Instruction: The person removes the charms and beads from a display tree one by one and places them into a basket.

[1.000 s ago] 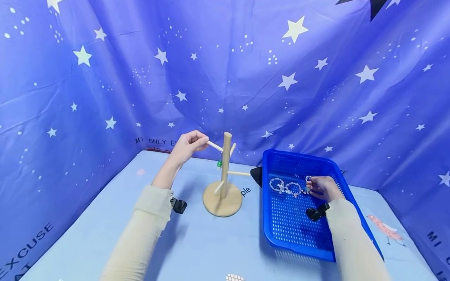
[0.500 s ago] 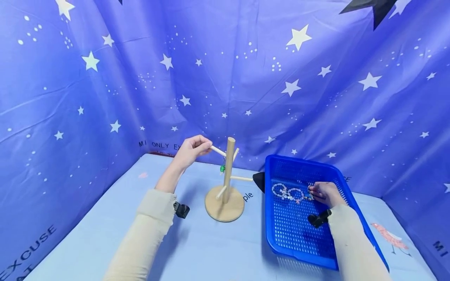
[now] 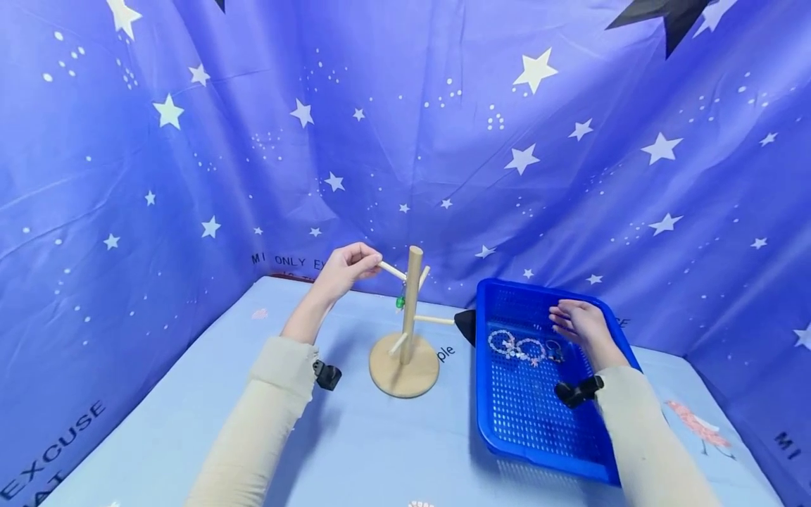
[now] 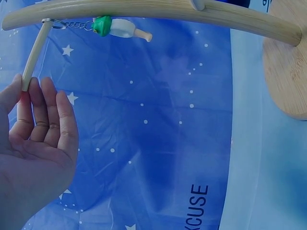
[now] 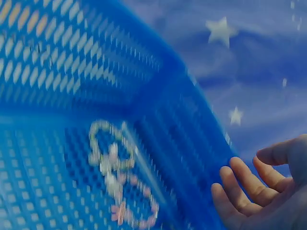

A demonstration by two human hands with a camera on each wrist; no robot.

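Observation:
My left hand [image 3: 344, 271] pinches the outer end of a thin upper peg [image 4: 36, 57] on a wooden stand [image 3: 410, 310]. A keychain [image 4: 103, 26] hangs by its ring on that peg, close to the post; a short chain leads to a small green-and-white figure. Over the far right part of the blue basket [image 3: 538, 451], my right hand [image 3: 583, 325] is raised with relaxed fingers and nothing in them. Below it in the basket lie a dark ringed trinket [image 3: 555, 351], a pinkish beaded bracelet [image 3: 531, 350] and a pale beaded bracelet [image 3: 502, 343].
The stand's round base [image 3: 403, 380] rests on the light blue tablecloth [image 3: 380, 451], left of the basket. Another peg [image 3: 434, 320] points right, toward the basket's left rim. A starry blue curtain [image 3: 405, 141] surrounds the table's back and sides.
My right hand has lowered the ringed trinket into the basket beside the bracelets, let go of it and lifted away. My left hand still pinches the peg.

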